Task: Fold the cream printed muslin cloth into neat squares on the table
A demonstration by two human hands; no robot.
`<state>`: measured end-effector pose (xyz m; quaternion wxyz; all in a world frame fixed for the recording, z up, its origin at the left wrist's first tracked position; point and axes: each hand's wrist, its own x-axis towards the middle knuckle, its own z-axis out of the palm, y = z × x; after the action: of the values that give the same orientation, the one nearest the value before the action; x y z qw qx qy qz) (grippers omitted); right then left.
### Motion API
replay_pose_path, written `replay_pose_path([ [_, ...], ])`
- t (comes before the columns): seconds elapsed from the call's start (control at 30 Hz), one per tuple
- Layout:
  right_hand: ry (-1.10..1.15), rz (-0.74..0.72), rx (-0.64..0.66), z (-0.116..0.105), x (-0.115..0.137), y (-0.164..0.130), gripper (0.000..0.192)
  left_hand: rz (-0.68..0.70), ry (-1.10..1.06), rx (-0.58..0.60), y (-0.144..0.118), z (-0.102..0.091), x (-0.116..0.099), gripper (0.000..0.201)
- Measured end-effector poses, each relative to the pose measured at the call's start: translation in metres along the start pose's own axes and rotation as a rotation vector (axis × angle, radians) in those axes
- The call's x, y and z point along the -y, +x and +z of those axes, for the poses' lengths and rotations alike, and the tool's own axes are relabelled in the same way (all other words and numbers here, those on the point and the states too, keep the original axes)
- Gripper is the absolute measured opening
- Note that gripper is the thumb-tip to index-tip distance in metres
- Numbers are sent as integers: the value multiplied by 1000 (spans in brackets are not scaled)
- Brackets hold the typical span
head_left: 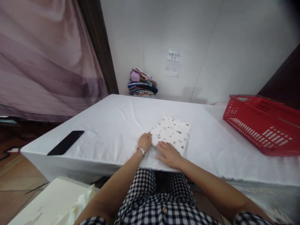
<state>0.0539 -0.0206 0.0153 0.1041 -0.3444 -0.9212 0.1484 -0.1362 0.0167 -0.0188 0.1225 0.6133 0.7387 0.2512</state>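
Note:
A folded white cloth with small scattered prints lies flat on the white-covered table, in front of my body. At its left edge, my left hand is closed, with the fingertips on the cloth's border. My right hand rests on the near edge of the same cloth, palm down and fingers stretched out. On the left wrist is a bracelet or watch.
A black phone-like slab lies at the table's left front. On the right stands a red plastic basket. Folded clothes are stacked by the back wall, near two paper notes. A pink curtain hangs at left.

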Motion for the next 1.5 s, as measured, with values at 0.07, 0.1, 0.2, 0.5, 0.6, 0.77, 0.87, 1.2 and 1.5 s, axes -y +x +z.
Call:
replay_pose_path([
  [0.07,80,-15,-11,-6,-7,-10,54,4,-8,28,0,-3,1,38],
  [0.1,106,22,-44,-11,-15,-12,54,9,-3,51,0,-5,1,38],
  [0.2,98,229,-139,-23,-40,-13,60,16,38,124,8,-13,1,37],
  [0.5,-30,134,58,-2,-41,-12,68,87,139,176,71,-12,-36,39],
  [0.6,-33,116,62,-3,-41,-13,67,128,149,169,98,-1,-55,38],
  [0.77,-19,98,42,-5,-43,-14,63,122,165,170,133,20,-72,31],
  [0.87,-4,85,17,-3,-42,-15,59,104,155,138,144,29,-74,30],
  [1.2,9,71,-22,1,-44,-16,58,89,85,76,154,43,-68,14],
  [1.5,-3,80,-29,-1,-41,-16,57,77,59,108,159,40,-69,15],
])
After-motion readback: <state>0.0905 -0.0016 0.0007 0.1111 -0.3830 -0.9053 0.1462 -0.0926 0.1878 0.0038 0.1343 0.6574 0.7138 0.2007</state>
